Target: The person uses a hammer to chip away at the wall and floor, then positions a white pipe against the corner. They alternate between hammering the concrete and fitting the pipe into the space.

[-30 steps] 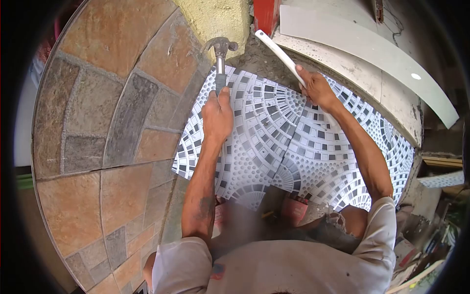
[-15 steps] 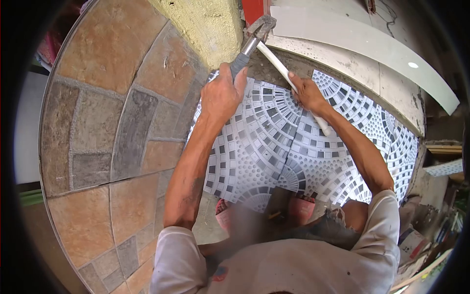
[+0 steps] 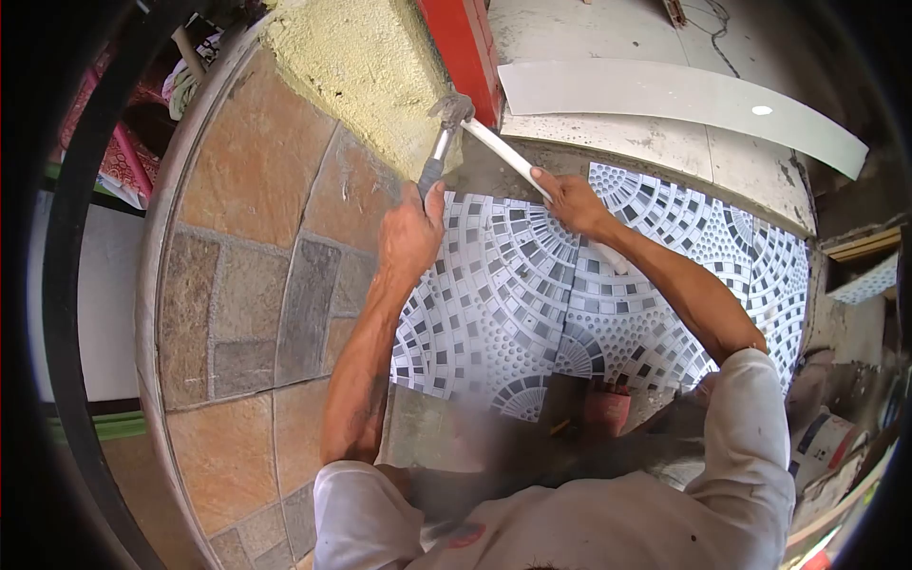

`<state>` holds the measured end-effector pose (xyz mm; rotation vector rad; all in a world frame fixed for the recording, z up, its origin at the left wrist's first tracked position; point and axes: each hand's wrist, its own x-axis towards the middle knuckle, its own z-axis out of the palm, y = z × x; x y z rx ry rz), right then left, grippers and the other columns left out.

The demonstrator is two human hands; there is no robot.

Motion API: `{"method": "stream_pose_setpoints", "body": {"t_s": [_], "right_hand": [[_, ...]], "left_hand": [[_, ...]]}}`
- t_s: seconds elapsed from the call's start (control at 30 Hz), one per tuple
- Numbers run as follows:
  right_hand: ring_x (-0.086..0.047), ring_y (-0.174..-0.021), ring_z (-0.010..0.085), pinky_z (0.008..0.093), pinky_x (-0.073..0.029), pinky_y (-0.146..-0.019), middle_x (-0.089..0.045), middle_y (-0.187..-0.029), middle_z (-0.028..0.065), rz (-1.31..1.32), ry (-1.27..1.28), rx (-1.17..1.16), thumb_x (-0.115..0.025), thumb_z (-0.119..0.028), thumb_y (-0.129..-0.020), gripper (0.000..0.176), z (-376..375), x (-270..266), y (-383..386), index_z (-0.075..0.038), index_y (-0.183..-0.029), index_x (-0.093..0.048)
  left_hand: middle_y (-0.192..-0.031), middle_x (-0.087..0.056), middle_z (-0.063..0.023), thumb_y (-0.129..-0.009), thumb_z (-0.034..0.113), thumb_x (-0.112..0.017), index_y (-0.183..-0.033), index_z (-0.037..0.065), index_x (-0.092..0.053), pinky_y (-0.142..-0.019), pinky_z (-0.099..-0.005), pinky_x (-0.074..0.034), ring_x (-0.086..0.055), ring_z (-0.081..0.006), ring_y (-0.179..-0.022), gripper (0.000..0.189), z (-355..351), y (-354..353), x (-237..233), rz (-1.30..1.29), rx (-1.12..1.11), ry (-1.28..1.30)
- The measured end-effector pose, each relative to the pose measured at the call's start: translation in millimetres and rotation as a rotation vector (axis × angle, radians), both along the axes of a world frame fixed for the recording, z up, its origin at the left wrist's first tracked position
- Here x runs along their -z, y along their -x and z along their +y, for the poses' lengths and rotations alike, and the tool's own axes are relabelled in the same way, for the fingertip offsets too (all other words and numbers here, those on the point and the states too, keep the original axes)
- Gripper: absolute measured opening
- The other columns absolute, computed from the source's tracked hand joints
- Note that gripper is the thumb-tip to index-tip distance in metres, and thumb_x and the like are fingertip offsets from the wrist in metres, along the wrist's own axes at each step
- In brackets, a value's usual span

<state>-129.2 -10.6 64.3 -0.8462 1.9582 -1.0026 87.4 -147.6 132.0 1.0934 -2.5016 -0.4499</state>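
My left hand (image 3: 410, 233) is closed around the grey grip of a hammer (image 3: 441, 150), whose metal head points away from me, close over the foot of the yellow rough-textured post (image 3: 366, 66). My right hand (image 3: 575, 202) is wrapped round a long white stick (image 3: 503, 154). The stick's far end meets the hammer head, and its near end sticks out below my right wrist. Beneath both hands lie patterned grey-and-white floor tiles (image 3: 503, 275), with a bare strip of rough cement (image 3: 484, 176) between them and the wall side.
On the left stands a curved surface of brown and grey stone-look tiles (image 3: 247, 171). A red post (image 3: 463, 52) rises beside the yellow one. Along the back ledge lies a long white curved strip (image 3: 665, 90). Wooden pieces (image 3: 863, 245) sit at the right edge.
The view has shifted, showing more of the far side. The hammer head has moved left from beside the red post to over the yellow post's foot, and the stick's far end moved with it.
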Motion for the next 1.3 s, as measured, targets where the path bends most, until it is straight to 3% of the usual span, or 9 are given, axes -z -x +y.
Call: {"method": "stream_pose_setpoints", "body": {"t_s": [0.07, 0.13, 0.17, 0.23, 0.5, 0.67, 0.77, 0.9, 1.3], "right_hand": [[-0.054, -0.048, 0.0221, 0.0397, -0.044, -0.048, -0.050, -0.054, 0.0109, -0.041, 0.067, 0.147, -0.039, -0.066, -0.095, 0.077, -5.9, 22.5, -23.3, 0.004, -0.069, -0.059], [-0.041, -0.038, 0.0102, 0.0270, -0.035, -0.036, -0.041, -0.050, -0.0004, -0.232, 0.342, 0.282, -0.044, -0.065, -0.094, 0.067, -1.7, 23.2, -74.1, -0.007, -0.062, -0.048], [-0.039, -0.037, 0.0108, 0.0260, -0.033, -0.033, -0.042, -0.051, 0.0002, -0.554, 0.247, 0.406, -0.044, -0.067, -0.093, 0.067, -2.7, 23.7, -98.3, -0.007, -0.064, -0.049], [-0.035, -0.036, 0.0111, 0.0250, -0.029, -0.033, -0.038, -0.052, -0.0002, -0.869, 0.296, 0.578, -0.045, -0.067, -0.092, 0.065, 1.9, 25.9, -140.6, -0.006, -0.068, -0.047], [-0.036, -0.038, 0.0089, 0.0240, -0.029, -0.034, -0.037, -0.053, -0.0014, -1.159, 0.364, 0.861, -0.047, -0.071, -0.089, 0.066, -17.7, 56.0, -154.8, -0.006, -0.075, -0.047], [-0.037, -0.038, 0.0115, 0.0268, -0.030, -0.036, -0.037, -0.052, -0.0008, -1.125, 0.395, 0.867, -0.047, -0.071, -0.089, 0.066, -31.4, 60.6, -155.6, -0.007, -0.071, -0.046], [-0.039, -0.036, 0.0108, 0.0256, -0.030, -0.033, -0.040, -0.051, 0.0001, -1.155, 0.422, 0.901, -0.050, -0.060, -0.094, 0.059, -28.9, 61.7, -152.4, -0.006, -0.071, -0.046], [-0.037, -0.035, 0.0095, 0.0253, -0.029, -0.032, -0.039, -0.050, -0.0017, -1.247, 0.463, 0.943, -0.049, -0.065, -0.092, 0.063, -38.4, 63.9, -145.5, -0.007, -0.068, -0.046], [-0.040, -0.034, 0.0115, 0.0253, -0.031, -0.031, -0.040, -0.046, 0.0006, -0.732, 0.549, 0.933, -0.049, -0.069, -0.089, 0.068, -57.6, 85.7, -166.5, -0.006, -0.063, -0.047]], "left_hand": [[-0.070, -0.060, -0.0326, -0.098, 0.038, -0.050, -0.090, -0.003, -0.053, -0.062, -0.0561, -0.047, -0.061, -0.0515, -0.068, 0.042, 3.5, -11.2, -23.1, 0.064, -0.011, -0.012], [-0.070, -0.060, -0.0318, -0.099, 0.038, -0.050, -0.091, -0.003, -0.053, -0.060, -0.0560, -0.046, -0.061, -0.0512, -0.068, 0.042, 4.8, -19.7, -33.8, 0.100, 0.009, -0.063], [-0.070, -0.060, -0.0314, -0.099, 0.038, -0.050, -0.092, -0.003, -0.053, -0.059, -0.0559, -0.045, -0.061, -0.0510, -0.069, 0.042, 6.3, -21.1, -37.4, 0.122, 0.019, -0.087], [-0.068, -0.060, -0.0296, -0.099, 0.037, -0.050, -0.093, -0.003, -0.054, -0.058, -0.0531, -0.045, -0.061, -0.0485, -0.066, 0.041, 9.2, -27.7, -34.1, 0.123, 0.022, -0.074], [-0.066, -0.059, -0.0260, -0.098, 0.035, -0.052, -0.088, -0.002, -0.054, -0.057, -0.0472, -0.047, -0.062, -0.0439, -0.062, 0.038, 38.1, -30.5, -36.4, -0.134, 0.046, -0.102], [-0.065, -0.058, -0.0253, -0.098, 0.036, -0.052, -0.089, -0.001, -0.052, -0.055, -0.0467, -0.047, -0.060, -0.0453, -0.061, 0.038, 50.1, -5.1, -35.7, -0.214, 0.103, -0.026], [-0.063, -0.057, -0.0247, -0.098, 0.036, -0.052, -0.087, 0.000, -0.050, -0.054, -0.0470, -0.046, -0.060, -0.0459, -0.061, 0.038, 53.1, 20.6, -34.3, -0.225, 0.157, -0.024], [-0.061, -0.056, -0.0242, -0.098, 0.036, -0.052, -0.085, 0.001, -0.048, -0.053, -0.0488, -0.046, -0.059, -0.0461, -0.060, 0.037, 52.8, 48.0, -26.2, -0.258, 0.247, 0.027], [-0.057, -0.061, -0.0206, -0.094, 0.038, -0.057, -0.087, 0.002, -0.052, -0.045, -0.0451, -0.050, -0.063, -0.0384, -0.051, 0.037, 45.6, 89.3, -17.0, -0.546, 0.501, 0.444]]}}
